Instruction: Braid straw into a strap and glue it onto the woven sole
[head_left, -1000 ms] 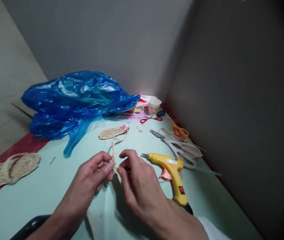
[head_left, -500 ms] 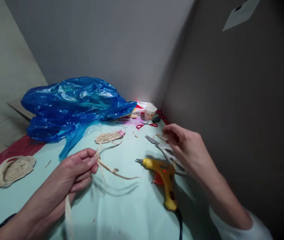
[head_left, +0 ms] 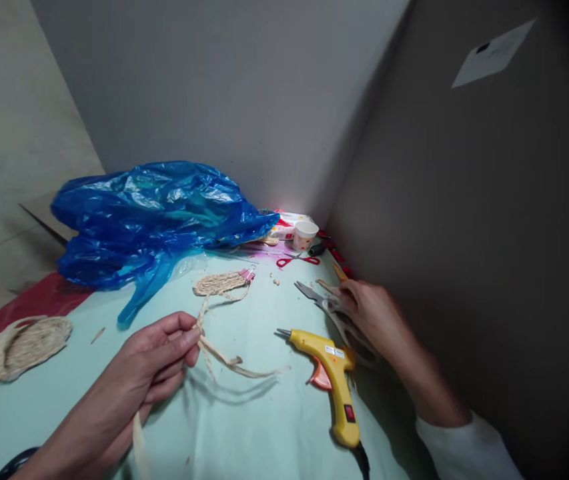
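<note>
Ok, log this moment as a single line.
left hand: pinching straw-coloured braid, ends loose | right hand: at orange scissors, grip unclear | yellow glue gun: lying on pale green tabletop

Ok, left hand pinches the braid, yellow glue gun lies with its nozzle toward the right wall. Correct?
Not quite: in the head view, the nozzle of the yellow glue gun points left, away from the right wall. The left hand does pinch the braid.

The bag [head_left: 164, 207] is glossy, wrinkled plastic. The braided strand [head_left: 203, 311] looks matt, fibrous and rough, while the glue gun [head_left: 338, 380] pairs smooth plastic with a metal nozzle [head_left: 283, 332].
</note>
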`<state>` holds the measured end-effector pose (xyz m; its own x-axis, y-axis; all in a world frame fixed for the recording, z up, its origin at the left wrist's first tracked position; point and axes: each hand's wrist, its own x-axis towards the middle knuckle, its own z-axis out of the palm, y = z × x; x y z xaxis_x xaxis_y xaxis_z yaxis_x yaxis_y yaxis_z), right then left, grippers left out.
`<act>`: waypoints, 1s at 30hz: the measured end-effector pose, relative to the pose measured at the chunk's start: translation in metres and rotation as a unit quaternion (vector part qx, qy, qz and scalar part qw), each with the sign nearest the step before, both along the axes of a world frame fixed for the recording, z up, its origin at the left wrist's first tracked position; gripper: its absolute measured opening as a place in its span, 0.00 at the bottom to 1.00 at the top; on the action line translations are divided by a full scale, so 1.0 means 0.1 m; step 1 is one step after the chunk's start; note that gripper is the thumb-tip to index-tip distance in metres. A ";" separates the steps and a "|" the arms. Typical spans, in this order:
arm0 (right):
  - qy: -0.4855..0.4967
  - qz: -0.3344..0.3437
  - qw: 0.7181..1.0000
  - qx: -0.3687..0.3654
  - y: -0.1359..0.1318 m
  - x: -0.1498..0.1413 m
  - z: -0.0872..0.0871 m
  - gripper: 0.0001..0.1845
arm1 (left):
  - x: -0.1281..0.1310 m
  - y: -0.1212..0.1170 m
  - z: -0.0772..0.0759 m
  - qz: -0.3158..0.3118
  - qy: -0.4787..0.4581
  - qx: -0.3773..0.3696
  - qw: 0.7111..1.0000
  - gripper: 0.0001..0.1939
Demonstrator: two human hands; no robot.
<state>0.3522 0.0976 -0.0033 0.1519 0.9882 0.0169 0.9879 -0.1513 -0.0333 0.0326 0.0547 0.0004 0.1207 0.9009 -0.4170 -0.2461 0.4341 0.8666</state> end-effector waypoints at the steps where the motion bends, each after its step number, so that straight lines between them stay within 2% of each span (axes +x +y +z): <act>1: -0.007 -0.011 1.000 -0.004 0.05 0.03 0.00 0.12 | 0.01 -0.01 0.01 -0.004 -0.003 0.000 1.000 0.19; 6: -0.022 -0.041 0.998 -0.035 0.29 0.07 -0.11 0.12 | 0.02 -0.02 0.05 -0.011 -0.005 0.005 1.000 0.17; 10: -0.004 -0.043 0.999 -0.007 0.35 0.09 -0.19 0.12 | -0.02 -0.03 0.07 -0.012 0.004 0.017 1.000 0.17; 13: 0.037 -0.029 0.998 0.039 0.32 0.12 -0.12 0.08 | -0.07 -0.03 0.09 -0.021 0.004 0.025 0.999 0.15; 16: 0.113 0.020 0.989 0.095 0.24 0.04 0.04 0.07 | -0.09 -0.03 0.10 -0.016 0.000 0.038 0.999 0.14; 18: 0.186 0.081 0.973 0.107 0.13 -0.12 0.15 0.08 | -0.08 -0.03 0.10 -0.011 0.000 0.052 0.999 0.14; 21: 0.312 0.199 0.928 0.050 -0.10 -0.49 0.24 0.10 | -0.04 -0.03 0.10 -0.015 0.000 0.059 0.998 0.14; 22: 0.365 0.230 0.902 0.012 -0.19 -0.62 0.25 0.11 | -0.02 -0.03 0.10 -0.017 0.000 0.061 0.998 0.14; 23: 0.460 0.242 0.854 -0.038 -0.28 -0.75 0.25 0.11 | 0.00 -0.04 0.10 -0.016 -0.001 0.063 0.998 0.13; 24: 0.526 0.237 0.813 -0.074 -0.36 -0.86 0.25 0.14 | 0.02 -0.05 0.09 -0.017 -0.004 0.067 0.998 0.13; 25: 0.560 0.226 0.792 -0.093 -0.44 -0.96 0.25 0.18 | 0.04 -0.06 0.08 -0.017 -0.007 0.071 0.997 0.12; 26: 0.575 0.215 0.783 -0.100 -0.50 -1.04 0.26 0.22 | 0.05 -0.08 0.07 -0.020 -0.010 0.077 0.997 0.12; 27: 0.570 0.213 0.788 -0.097 -0.56 -1.10 0.26 0.24 | 0.07 -0.09 0.06 -0.022 -0.011 0.082 0.996 0.11; 30: 0.523 0.231 0.818 -0.068 -0.66 -1.21 0.28 0.27 | 0.10 -0.12 0.03 -0.021 -0.010 0.087 0.996 0.10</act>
<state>0.2309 0.0314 0.0248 -0.3767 0.9263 0.0024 0.3834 0.1582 -0.9099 0.0425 0.0426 0.0036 0.1659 0.9534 -0.2521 -0.2491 0.2879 0.9247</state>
